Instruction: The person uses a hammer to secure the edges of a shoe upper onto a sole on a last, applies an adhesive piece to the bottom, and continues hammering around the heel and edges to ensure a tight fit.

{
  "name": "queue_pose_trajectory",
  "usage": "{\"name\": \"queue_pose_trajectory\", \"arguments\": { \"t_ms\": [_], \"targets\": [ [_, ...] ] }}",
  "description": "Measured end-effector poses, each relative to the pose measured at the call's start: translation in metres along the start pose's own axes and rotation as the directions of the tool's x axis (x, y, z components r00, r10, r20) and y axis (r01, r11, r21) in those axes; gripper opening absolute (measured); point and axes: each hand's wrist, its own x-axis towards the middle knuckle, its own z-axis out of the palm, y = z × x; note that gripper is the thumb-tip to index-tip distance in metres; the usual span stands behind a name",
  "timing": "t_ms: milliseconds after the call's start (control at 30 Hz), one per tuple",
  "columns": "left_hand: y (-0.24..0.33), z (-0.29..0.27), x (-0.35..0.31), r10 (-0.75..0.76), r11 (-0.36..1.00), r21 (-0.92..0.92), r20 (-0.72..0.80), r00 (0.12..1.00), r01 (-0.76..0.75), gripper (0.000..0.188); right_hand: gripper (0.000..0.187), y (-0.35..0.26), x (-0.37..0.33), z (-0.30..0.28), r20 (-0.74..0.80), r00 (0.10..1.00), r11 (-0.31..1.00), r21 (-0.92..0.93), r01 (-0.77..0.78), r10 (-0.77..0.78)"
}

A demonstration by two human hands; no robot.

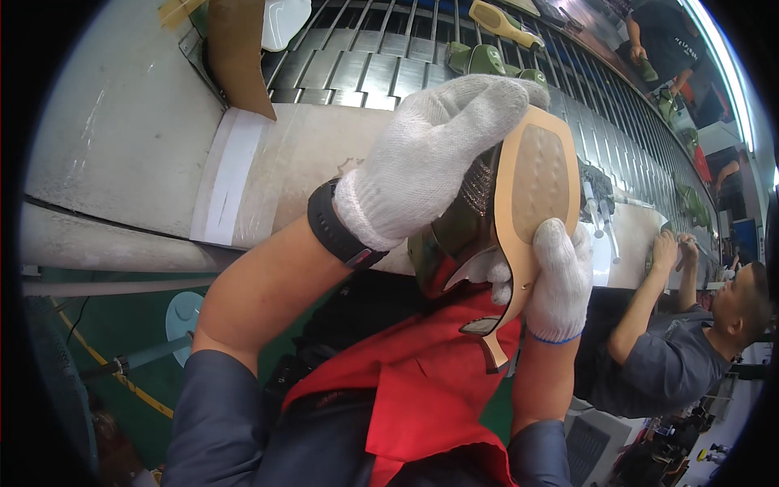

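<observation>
The right hand (560,280) grips 1 shoe (535,178), fingers at its opening; the left hand's (422,154) fingers clasp its toe, green shoes (485,61) beyond them.

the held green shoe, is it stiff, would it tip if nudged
The held shoe probably has a stiff sole, since it keeps its curve. Stood up, it might tip, as the sole narrows sharply toward one end. Its glossy upper could be slippery.

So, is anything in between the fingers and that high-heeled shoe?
Only white knit gloves. The left hand is at the toe of the high-heeled shoe and the right hand grips its arch; nothing else visible gets between.
</observation>
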Motion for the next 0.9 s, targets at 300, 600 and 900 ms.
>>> {"name": "queue_pose_trajectory", "arguments": {
  "t_ms": [300,600,900],
  "targets": [
    [-0.001,-0.010,-0.011,0.099,0.977,0.168,0.173,0.980,-0.128,0.062,0.046,0.004,0.003,-0.007,-0.001,0.997,0.993,-0.084,0.082,-0.082],
    [0.041,0.006,-0.076,-0.021,0.948,0.317,0.111,0.994,-0.015,0.059,0.052,0.008,-0.044,0.022,0.090,0.993,0.958,-0.271,0.098,-0.076],
    [0.069,0.021,-0.128,-0.105,0.932,0.343,-0.055,0.993,0.118,0.061,0.011,0.019,-0.055,0.032,0.337,0.923,0.809,-0.482,0.337,-0.183]
  ]
}}
